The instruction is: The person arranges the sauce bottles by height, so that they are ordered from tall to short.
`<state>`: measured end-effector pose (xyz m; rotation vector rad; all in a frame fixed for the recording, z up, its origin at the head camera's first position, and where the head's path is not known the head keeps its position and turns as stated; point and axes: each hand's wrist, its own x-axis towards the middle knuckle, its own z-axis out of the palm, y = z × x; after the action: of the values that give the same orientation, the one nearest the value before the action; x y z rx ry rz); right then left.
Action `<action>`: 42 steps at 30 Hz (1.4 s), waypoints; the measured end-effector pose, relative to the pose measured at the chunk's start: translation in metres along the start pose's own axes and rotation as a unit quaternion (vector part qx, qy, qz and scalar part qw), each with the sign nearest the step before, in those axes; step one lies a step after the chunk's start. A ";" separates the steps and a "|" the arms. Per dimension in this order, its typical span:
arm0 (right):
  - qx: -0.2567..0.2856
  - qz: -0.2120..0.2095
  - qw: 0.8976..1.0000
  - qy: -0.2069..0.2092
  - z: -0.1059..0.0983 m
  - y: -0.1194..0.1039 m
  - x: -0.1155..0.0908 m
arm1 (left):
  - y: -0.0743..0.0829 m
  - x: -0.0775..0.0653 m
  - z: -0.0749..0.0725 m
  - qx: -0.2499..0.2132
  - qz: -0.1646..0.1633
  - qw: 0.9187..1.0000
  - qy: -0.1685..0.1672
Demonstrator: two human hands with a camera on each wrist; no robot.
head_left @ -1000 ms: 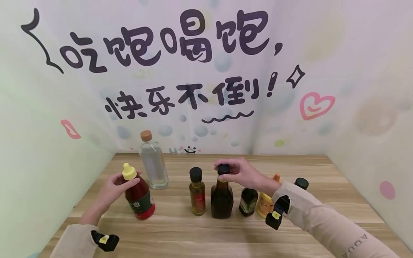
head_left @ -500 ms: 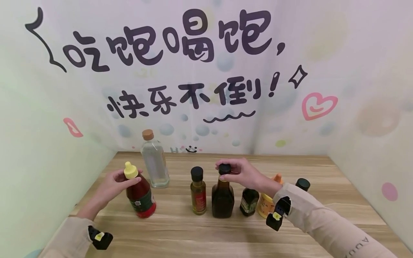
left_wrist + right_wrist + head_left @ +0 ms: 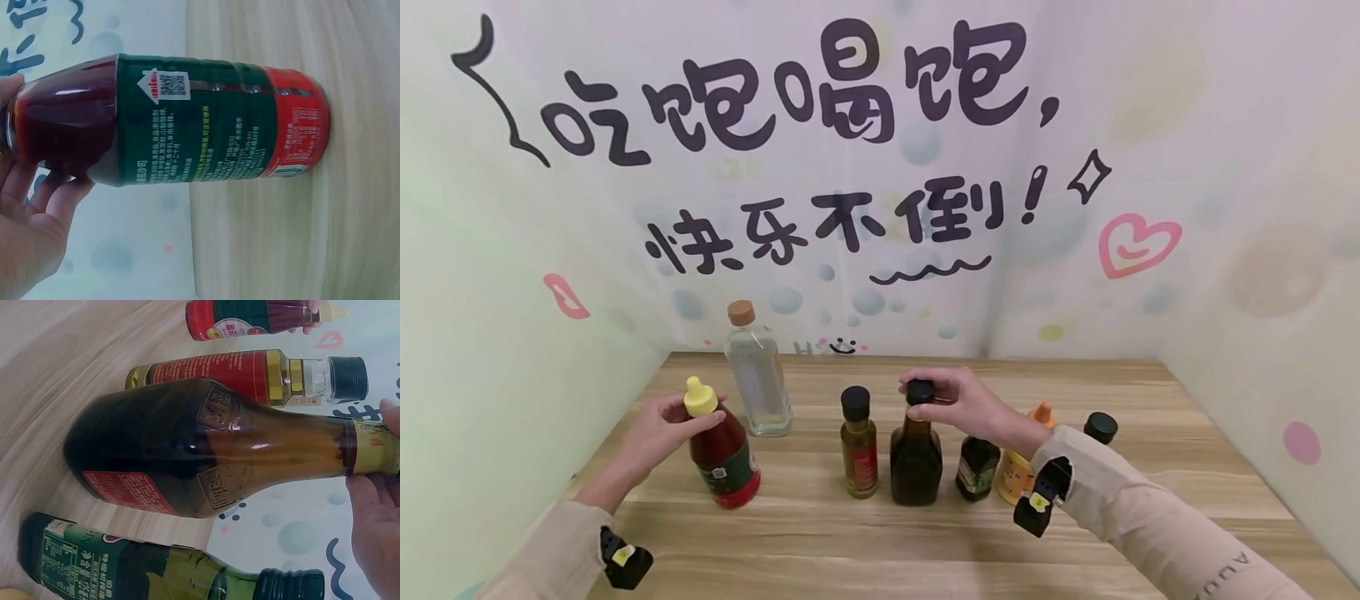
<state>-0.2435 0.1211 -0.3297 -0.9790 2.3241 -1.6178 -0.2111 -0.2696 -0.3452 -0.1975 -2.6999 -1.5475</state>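
Observation:
In the head view my left hand (image 3: 655,433) grips a ketchup bottle (image 3: 726,467) around its neck, just under the yellow nozzle cap. The bottle stands on the wooden table, and its green and red label (image 3: 200,119) faces the left wrist camera. Further right, thumb and fingers of my right hand (image 3: 973,408) hold the neck of a dark brown sauce bottle (image 3: 916,467), right below its black cap. That bottle is upright too; the right wrist view shows embossed glass and a red label (image 3: 131,492) low on its side.
A clear bottle (image 3: 758,379) with a brown cap stands behind the ketchup. A slim oil bottle (image 3: 861,458) is left of the dark one. To its right come a small green bottle (image 3: 977,471), a yellow container (image 3: 1015,479) and a green-capped bottle (image 3: 1101,427), partly behind my right forearm.
My left wrist and sleeve have shifted slightly left, with the hand still on the ketchup bottle. The right hand keeps its hold, and the bottles stand where they were.

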 end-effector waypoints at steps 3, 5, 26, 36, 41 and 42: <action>0.003 -0.001 1.000 0.000 0.000 0.001 -0.001 | 0.002 -0.002 0.002 0.017 0.004 1.000 0.016; 0.003 0.000 1.000 0.001 0.001 0.000 -0.001 | 0.001 -0.003 0.004 0.031 0.008 0.999 0.028; -0.001 0.010 1.000 -0.001 -0.001 0.000 -0.001 | -0.006 0.003 0.027 0.041 -0.001 0.997 0.072; 0.003 0.002 1.000 -0.001 -0.001 0.000 -0.003 | 0.041 -0.002 0.042 0.036 0.007 0.999 0.038; 0.004 -0.001 1.000 -0.001 -0.001 -0.001 -0.002 | 0.053 0.003 0.047 0.042 0.015 0.999 0.016; 0.004 -0.002 1.000 -0.001 -0.001 -0.001 -0.002 | 0.056 0.005 0.047 0.045 0.018 0.999 0.013</action>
<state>-0.2422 0.1227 -0.3283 -0.9837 2.3139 -1.6264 -0.2070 -0.2005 -0.3211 -0.2220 -2.7219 -1.4063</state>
